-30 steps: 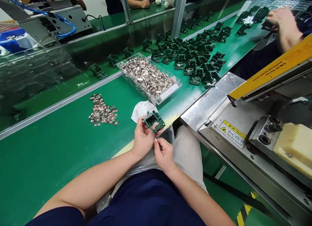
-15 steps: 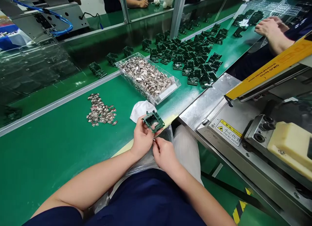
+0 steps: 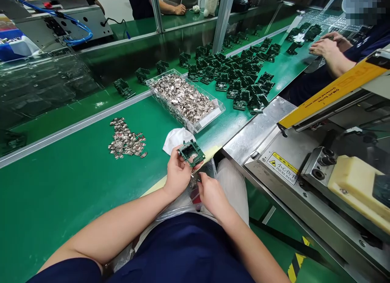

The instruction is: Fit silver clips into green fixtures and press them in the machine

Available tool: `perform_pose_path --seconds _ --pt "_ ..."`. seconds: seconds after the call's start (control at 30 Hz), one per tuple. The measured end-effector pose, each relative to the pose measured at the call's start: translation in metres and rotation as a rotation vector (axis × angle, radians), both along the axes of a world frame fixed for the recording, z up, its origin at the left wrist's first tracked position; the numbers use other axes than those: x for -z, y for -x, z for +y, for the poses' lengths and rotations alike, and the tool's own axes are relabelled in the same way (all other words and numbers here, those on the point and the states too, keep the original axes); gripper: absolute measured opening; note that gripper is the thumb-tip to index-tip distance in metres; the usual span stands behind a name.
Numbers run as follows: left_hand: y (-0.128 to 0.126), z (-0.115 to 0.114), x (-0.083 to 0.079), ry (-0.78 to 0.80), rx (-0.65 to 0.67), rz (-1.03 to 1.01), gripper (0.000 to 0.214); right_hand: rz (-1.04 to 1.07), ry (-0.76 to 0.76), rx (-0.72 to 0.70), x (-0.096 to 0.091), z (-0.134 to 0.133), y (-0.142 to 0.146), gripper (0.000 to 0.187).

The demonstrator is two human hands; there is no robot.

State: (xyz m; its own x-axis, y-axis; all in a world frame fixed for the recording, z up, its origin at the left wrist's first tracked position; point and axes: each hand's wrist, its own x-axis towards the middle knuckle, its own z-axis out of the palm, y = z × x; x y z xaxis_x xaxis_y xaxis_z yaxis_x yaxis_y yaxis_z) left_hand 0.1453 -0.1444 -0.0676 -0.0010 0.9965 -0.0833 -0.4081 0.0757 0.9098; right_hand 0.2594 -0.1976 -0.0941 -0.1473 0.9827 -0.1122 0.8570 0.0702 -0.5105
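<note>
My left hand [image 3: 179, 173] grips a dark green plastic housing [image 3: 191, 153] with a square opening, held over the table's near edge. Just below the housing, my right hand [image 3: 211, 191] has thumb and forefinger pinched together. Something small and dark shows at its fingertips, too little to make out. A tiny metal piece [image 3: 192, 175] shows beneath the left fingers, a little apart from the right fingertips. Beyond the housing lies a white cloth-like piece [image 3: 178, 139]. Small metal parts [image 3: 126, 138] form a loose pile to the left on the green table.
A clear plastic tray [image 3: 210, 117] full of small metal pieces stands ahead. Behind it, many green housings [image 3: 234, 77] are heaped. To the right is a machine with a warning label [image 3: 283, 168] and yellow bar [image 3: 335, 90]. A co-worker's hands [image 3: 330, 47] work at the far right.
My right hand has drawn slightly right and away from the housing, opening a small gap. The left hand and housing stay nearly still. The co-worker's hands have shifted a little left.
</note>
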Motion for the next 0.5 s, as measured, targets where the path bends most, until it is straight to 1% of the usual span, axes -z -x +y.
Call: perform_pose_path --seconds 0.07,0.13,0.23,0.27,0.37,0.43,0.5 --pt "0.000 0.000 0.000 -0.011 0.005 -0.012 0.047 0.021 -0.001 0.009 -0.001 -0.003 -0.006 0.029" --pt "0.001 -0.002 -0.001 -0.037 0.012 -0.018 0.048 0.118 -0.008 0.033 -0.006 -0.007 -0.014 0.031" --pt "0.003 -0.007 -0.003 -0.093 0.022 0.000 0.045 0.417 -0.039 0.137 -0.019 -0.015 -0.026 0.015" --pt "0.004 -0.009 -0.004 -0.113 0.029 0.011 0.043 0.518 -0.061 0.179 -0.024 -0.017 -0.030 0.012" --pt "0.004 -0.016 -0.005 -0.179 0.067 0.047 0.037 0.723 -0.169 0.277 -0.042 -0.020 -0.036 0.012" --pt "0.004 -0.021 -0.006 -0.227 0.099 0.072 0.033 0.745 -0.295 0.306 -0.053 -0.018 -0.033 0.009" --pt "0.004 -0.025 -0.007 -0.276 0.126 0.104 0.030 0.706 -0.418 0.314 -0.059 -0.014 -0.026 0.008"
